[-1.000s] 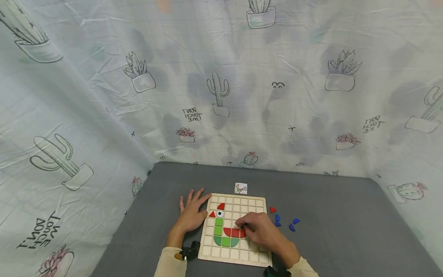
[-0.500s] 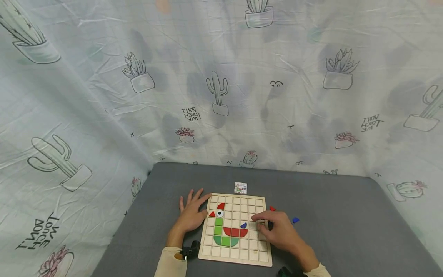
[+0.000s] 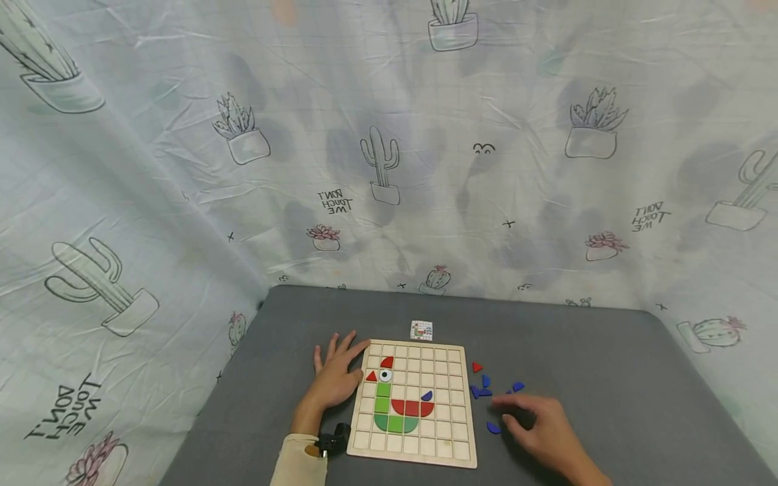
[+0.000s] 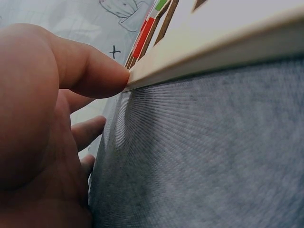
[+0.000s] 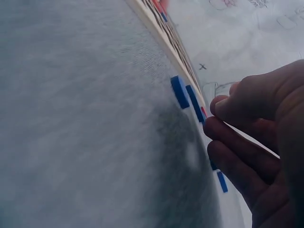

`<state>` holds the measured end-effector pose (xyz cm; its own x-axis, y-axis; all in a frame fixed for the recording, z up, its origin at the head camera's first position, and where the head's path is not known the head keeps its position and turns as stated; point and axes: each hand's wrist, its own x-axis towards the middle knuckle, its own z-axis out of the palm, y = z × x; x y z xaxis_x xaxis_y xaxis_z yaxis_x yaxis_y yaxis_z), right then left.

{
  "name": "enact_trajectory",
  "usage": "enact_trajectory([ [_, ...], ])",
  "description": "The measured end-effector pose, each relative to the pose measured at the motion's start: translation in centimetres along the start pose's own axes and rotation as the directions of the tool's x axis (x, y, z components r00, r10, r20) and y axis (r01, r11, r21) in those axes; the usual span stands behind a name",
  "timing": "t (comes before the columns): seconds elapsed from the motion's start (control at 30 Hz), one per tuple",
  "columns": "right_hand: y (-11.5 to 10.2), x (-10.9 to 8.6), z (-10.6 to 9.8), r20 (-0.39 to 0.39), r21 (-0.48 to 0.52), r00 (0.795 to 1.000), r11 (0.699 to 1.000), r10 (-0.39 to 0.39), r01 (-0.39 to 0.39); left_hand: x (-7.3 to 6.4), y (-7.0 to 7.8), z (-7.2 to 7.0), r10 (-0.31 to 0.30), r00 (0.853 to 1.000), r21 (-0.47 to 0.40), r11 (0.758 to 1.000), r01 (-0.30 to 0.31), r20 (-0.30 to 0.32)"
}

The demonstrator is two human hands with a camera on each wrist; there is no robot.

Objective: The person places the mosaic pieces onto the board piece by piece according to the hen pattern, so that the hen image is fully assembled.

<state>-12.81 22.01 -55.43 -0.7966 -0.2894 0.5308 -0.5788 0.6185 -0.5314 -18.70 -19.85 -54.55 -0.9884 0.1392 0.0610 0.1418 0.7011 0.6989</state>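
A wooden grid board (image 3: 412,448) lies on the grey table. On it, green tiles (image 3: 382,404), red tiles (image 3: 411,408), an eye tile (image 3: 385,374), a red triangle (image 3: 371,376) and a blue half-round piece (image 3: 427,396) form a figure. Fingers spread, my left hand (image 3: 334,383) touches the board's left edge; its thumb (image 4: 97,71) presses there in the left wrist view. Off the right side, my right hand (image 3: 541,428) hovers beside loose blue half-round pieces, thumb and forefinger apart, with nothing seen between them. One blue piece (image 5: 180,92) stands out in the right wrist view.
Behind the board lies a small printed card (image 3: 421,330). A loose red triangle (image 3: 477,367) and several blue pieces (image 3: 485,392) are scattered right of the board. A cactus-print curtain (image 3: 389,169) closes off the table's back and sides.
My right hand let go of the blue piece on the board, then moved right and towards me, off the board to the loose blue pieces. The left hand stays at the board's edge.
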Motion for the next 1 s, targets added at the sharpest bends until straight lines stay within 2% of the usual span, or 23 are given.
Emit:
enact_trajectory([
  [0.17,-0.5,-1.2,-0.6,0.067,-0.02,0.993,0.995,0.097,-0.096,0.0,0.0,-0.1,0.001,1.0,-0.001,1.0,-0.001,0.0],
  [0.33,-1.1,-1.2,-0.2,0.068,0.011,0.997,0.999,0.03,-0.031,0.0,-0.1,-0.1,0.003,1.0,0.003,1.0,-0.003,0.001],
  [0.43,-1.6,-1.0,0.1,0.096,0.025,0.995,1.0,0.0,-0.002,-0.1,-0.1,-0.2,0.002,1.0,-0.005,1.0,-0.002,0.006],
  [0.6,-2.5,-0.5,0.4,0.152,0.008,0.988,1.0,0.019,-0.02,-0.2,0.0,-0.3,0.002,1.0,-0.016,1.0,-0.002,0.008],
  [0.7,-2.8,-0.3,0.4,0.146,-0.01,0.989,1.0,0.028,-0.027,-0.2,0.1,-0.4,0.007,1.0,-0.017,1.0,-0.007,0.009],
  [0.9,-2.9,0.8,0.8,0.042,-0.018,0.998,0.998,-0.052,0.053,-0.2,0.1,-0.4,0.005,1.0,-0.02,1.0,-0.005,0.013],
  [1.0,-3.0,1.9,1.0,0.039,-0.015,0.996,0.997,-0.078,0.078,-0.2,0.0,-0.4,0.001,1.0,-0.027,1.0,-0.001,0.016],
])
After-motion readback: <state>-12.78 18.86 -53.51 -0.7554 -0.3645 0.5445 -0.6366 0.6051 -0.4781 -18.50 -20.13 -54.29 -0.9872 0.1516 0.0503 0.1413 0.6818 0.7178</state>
